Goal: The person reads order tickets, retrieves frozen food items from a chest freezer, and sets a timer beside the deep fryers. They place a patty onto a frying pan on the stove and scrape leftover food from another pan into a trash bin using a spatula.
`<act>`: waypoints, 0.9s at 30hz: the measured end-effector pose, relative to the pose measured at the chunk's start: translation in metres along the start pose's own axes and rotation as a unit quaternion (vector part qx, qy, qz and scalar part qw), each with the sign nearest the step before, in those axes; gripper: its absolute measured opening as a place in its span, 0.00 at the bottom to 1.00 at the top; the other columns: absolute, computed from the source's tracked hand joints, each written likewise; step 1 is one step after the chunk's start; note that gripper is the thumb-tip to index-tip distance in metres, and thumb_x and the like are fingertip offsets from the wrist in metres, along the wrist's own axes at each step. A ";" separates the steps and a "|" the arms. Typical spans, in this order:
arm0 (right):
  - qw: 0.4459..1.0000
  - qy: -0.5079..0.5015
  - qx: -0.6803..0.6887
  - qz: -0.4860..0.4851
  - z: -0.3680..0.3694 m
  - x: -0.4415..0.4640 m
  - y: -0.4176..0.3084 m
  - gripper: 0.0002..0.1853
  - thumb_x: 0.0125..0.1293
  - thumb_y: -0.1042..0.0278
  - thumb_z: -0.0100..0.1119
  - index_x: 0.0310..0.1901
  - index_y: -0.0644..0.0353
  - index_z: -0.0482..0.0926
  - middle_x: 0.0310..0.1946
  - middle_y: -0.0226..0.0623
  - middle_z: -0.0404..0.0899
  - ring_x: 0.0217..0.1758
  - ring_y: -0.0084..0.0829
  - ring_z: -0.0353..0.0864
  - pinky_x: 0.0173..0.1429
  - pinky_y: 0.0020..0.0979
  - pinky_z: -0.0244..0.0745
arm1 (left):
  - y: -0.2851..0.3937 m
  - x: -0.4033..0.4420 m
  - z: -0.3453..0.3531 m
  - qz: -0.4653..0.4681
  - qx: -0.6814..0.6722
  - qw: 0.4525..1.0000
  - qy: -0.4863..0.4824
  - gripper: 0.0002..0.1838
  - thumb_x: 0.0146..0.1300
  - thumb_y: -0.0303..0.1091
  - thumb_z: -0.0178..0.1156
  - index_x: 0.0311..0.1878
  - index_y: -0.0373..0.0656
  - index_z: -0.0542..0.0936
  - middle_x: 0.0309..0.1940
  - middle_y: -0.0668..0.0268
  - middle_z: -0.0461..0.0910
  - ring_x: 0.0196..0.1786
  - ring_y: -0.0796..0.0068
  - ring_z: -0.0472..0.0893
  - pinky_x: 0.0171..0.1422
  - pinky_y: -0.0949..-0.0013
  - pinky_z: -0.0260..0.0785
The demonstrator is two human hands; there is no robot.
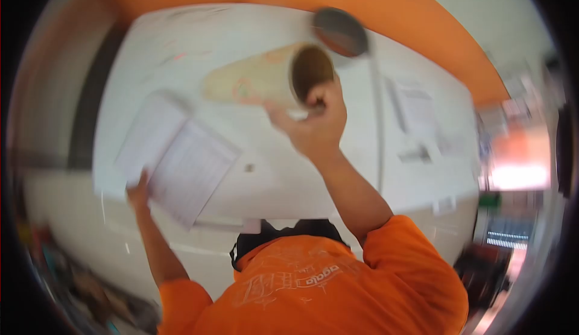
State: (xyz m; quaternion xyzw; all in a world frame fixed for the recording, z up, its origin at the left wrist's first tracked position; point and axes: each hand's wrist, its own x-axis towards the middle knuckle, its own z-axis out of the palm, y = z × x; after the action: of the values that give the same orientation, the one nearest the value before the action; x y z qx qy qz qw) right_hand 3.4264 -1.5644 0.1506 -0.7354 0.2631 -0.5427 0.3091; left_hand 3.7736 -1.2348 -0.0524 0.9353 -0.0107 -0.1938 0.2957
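The right hand [318, 131] has hold of a big cream cup [256, 80]. The cup is tipped over, with its wide, dark mouth to the right. It is past the open book [194, 169] and over to the right of it. The right grip looks clamped on the rim of the cup: the thumb is by the outside and the other fingers curl at the mouth. It is too blurry to tell if they pinch something small in there, or if the cup is lifted off the bench [295, 184].

The left hand [139, 191] is at the near left edge of the open book. I cannot tell if that grip is pinched on the pages or just touching them.

So the step in hand looks like handling the cup with one hand while the other minds the book. I think the next move calls for a snug hold on the rim, so the cup does not roll. A round black thing [341, 31] is far past the book, close to the cup's mouth, so the cup needs care there.
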 end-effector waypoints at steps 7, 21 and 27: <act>0.943 0.222 -0.115 0.221 -0.249 -0.081 -0.092 0.24 0.50 0.71 0.77 0.31 0.56 0.63 0.33 0.30 0.75 0.36 0.18 0.76 0.35 0.20 0.73 | -0.002 -0.068 0.038 0.196 -0.398 0.895 -0.042 0.27 0.62 0.31 0.66 0.60 0.25 0.71 0.60 0.51 0.73 0.58 0.60 0.75 0.65 0.61 0.69; 0.672 0.365 -0.583 0.275 -0.698 -0.139 0.053 0.26 0.46 0.50 0.78 0.30 0.64 0.74 0.27 0.38 0.77 0.30 0.32 0.74 0.40 0.33 0.72 | 0.152 -0.347 0.008 0.331 -0.255 0.887 0.199 0.21 0.60 0.39 0.67 0.51 0.34 0.76 0.36 0.51 0.80 0.29 0.62 0.77 0.28 0.59 0.72; 0.736 0.353 -0.547 0.184 -0.776 -0.145 0.149 0.36 0.49 0.56 0.75 0.57 0.65 0.71 0.54 0.50 0.74 0.60 0.43 0.73 0.64 0.41 0.67 | 0.354 -0.460 0.184 0.431 -0.230 0.870 0.071 0.31 0.59 0.40 0.69 0.56 0.28 0.67 0.45 0.46 0.75 0.39 0.56 0.77 0.40 0.58 0.73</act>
State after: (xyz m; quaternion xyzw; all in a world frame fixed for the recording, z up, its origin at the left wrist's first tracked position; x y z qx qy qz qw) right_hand 2.6332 -1.6905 0.1190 -0.4704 0.7351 -0.4585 -0.1674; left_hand 3.3139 -1.5659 0.1706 0.7545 -0.3473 0.0225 0.5564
